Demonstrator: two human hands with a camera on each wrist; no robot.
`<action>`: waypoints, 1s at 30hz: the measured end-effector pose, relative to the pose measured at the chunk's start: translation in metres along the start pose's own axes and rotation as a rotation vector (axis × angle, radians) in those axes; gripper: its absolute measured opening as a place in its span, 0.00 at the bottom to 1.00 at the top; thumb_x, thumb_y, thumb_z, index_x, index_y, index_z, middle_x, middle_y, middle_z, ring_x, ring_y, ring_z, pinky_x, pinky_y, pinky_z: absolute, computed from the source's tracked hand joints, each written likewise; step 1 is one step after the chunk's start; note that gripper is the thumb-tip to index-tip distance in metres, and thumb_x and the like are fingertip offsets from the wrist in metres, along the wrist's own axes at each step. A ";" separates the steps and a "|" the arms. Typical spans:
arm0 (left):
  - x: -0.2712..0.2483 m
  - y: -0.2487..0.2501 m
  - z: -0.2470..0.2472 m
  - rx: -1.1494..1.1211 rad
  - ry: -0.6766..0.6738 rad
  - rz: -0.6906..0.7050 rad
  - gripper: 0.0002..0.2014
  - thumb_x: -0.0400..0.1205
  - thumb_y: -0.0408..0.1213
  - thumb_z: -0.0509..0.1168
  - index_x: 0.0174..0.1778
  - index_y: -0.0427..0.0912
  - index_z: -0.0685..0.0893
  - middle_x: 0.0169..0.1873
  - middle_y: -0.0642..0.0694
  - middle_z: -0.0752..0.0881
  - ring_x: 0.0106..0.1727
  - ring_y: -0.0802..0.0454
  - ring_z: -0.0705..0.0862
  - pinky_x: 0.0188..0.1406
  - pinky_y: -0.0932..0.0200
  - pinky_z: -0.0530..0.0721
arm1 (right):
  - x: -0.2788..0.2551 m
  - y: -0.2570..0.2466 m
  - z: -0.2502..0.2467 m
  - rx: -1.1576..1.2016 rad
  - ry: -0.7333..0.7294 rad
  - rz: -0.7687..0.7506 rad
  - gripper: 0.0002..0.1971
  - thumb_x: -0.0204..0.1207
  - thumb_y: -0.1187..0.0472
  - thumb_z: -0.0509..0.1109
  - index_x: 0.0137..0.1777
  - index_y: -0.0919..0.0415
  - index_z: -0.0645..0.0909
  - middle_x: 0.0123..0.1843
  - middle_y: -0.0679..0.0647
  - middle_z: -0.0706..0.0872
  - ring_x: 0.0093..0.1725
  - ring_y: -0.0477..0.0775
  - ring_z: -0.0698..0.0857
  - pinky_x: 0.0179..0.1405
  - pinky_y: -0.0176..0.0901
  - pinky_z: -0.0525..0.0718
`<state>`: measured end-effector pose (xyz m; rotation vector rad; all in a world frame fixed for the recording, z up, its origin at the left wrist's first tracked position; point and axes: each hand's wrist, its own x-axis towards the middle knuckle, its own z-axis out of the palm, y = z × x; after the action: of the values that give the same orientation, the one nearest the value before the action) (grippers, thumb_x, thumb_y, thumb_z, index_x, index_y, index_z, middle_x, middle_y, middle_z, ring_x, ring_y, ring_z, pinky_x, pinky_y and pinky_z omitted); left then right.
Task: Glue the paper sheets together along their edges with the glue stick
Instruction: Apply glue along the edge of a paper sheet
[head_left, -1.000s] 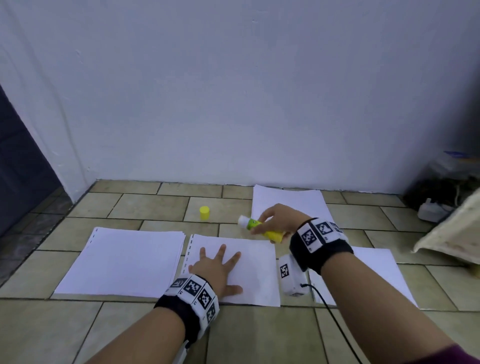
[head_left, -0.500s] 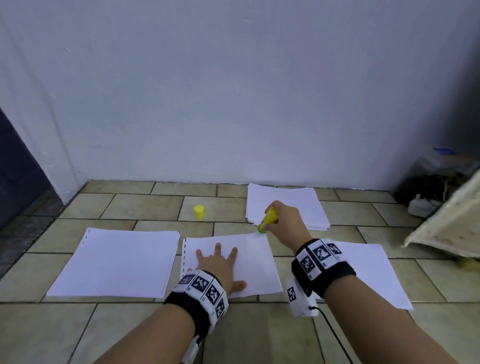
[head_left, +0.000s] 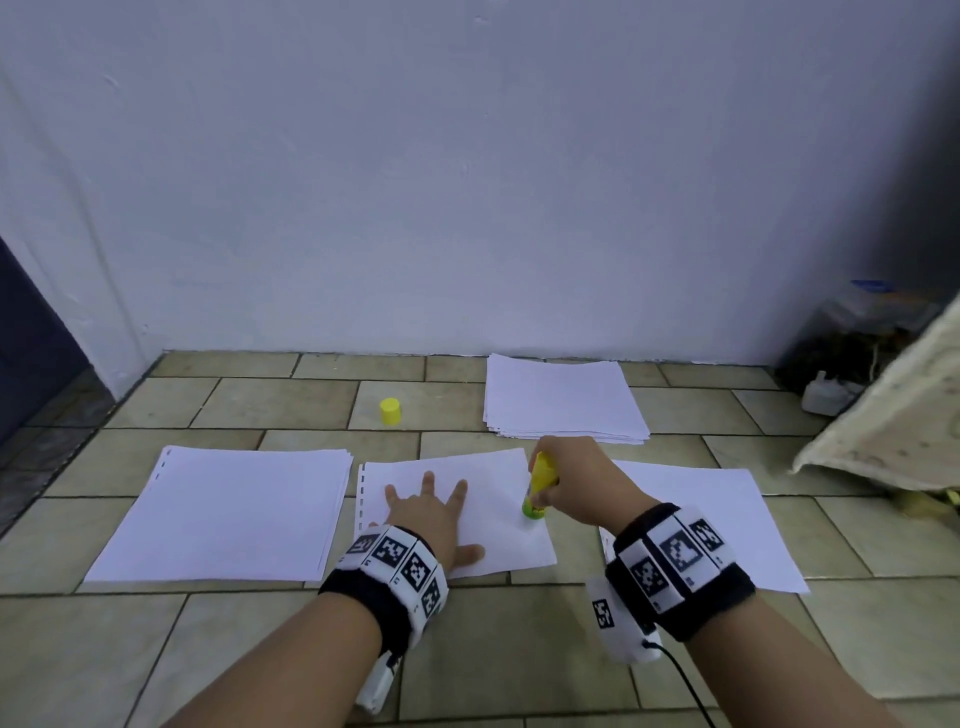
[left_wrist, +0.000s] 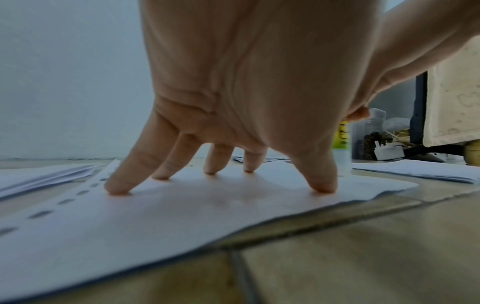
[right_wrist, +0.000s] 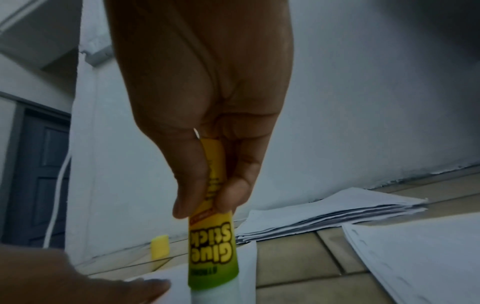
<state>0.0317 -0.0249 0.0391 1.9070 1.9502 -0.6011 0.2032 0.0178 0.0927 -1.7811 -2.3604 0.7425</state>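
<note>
1. Right hand (head_left: 576, 483), lower centre of the head view, is curled round the glue stick (head_left: 539, 486); the stick stands near upright, tip down on the sheet's right margin.
2. Middle sheet (head_left: 493, 540) lies on the floor; its right edge runs towards the frame's bottom, the likely stroke direction.
3. Left hand (head_left: 428, 512), fingers spread flat, presses the sheet left of the stick.

Head view high, facing down at floor; wrist views low, close; all share middle sheet (head_left: 498, 483)
</note>
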 end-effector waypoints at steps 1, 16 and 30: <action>0.001 0.000 0.000 0.006 0.003 -0.004 0.42 0.83 0.64 0.53 0.85 0.51 0.38 0.83 0.33 0.40 0.77 0.31 0.68 0.81 0.32 0.47 | -0.006 0.002 0.001 -0.016 -0.014 -0.007 0.15 0.71 0.63 0.76 0.56 0.58 0.79 0.56 0.54 0.79 0.50 0.51 0.76 0.36 0.35 0.74; -0.009 -0.009 -0.009 0.065 0.016 -0.023 0.28 0.87 0.45 0.54 0.83 0.47 0.56 0.75 0.38 0.65 0.75 0.39 0.68 0.67 0.49 0.73 | -0.020 0.022 -0.028 0.445 0.260 0.085 0.11 0.69 0.68 0.75 0.48 0.59 0.79 0.43 0.60 0.85 0.31 0.54 0.83 0.32 0.41 0.82; -0.019 -0.012 -0.004 0.075 0.050 0.177 0.31 0.81 0.36 0.66 0.78 0.54 0.62 0.69 0.40 0.66 0.66 0.41 0.75 0.53 0.53 0.77 | 0.008 0.003 0.000 0.426 0.223 0.038 0.13 0.69 0.65 0.76 0.50 0.58 0.76 0.46 0.60 0.84 0.38 0.57 0.82 0.39 0.47 0.82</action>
<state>0.0200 -0.0385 0.0532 2.1323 1.7861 -0.5883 0.2036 0.0263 0.0897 -1.6302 -1.8626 0.9148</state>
